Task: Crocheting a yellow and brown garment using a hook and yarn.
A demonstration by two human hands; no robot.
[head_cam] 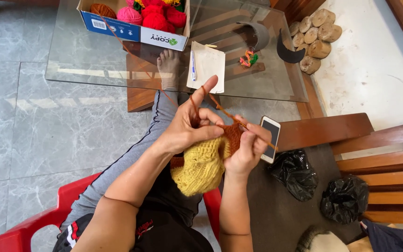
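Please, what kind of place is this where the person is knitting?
Probably a room in a home: a glass table on a grey tiled floor, a red plastic chair, and a box of yarn balls.

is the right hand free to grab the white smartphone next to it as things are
Probably not straight away. The right hand sits just beside the white smartphone with nothing between them, but its fingers are closed on a thin crochet hook and the yellow and orange knitted piece, so it would have to let go first.

Your left hand (pixel 190 128) is covering part of the knitting (pixel 204 165), the top edge is cutting off the yarn box (pixel 131 30), and the needle tip is too small to make out.
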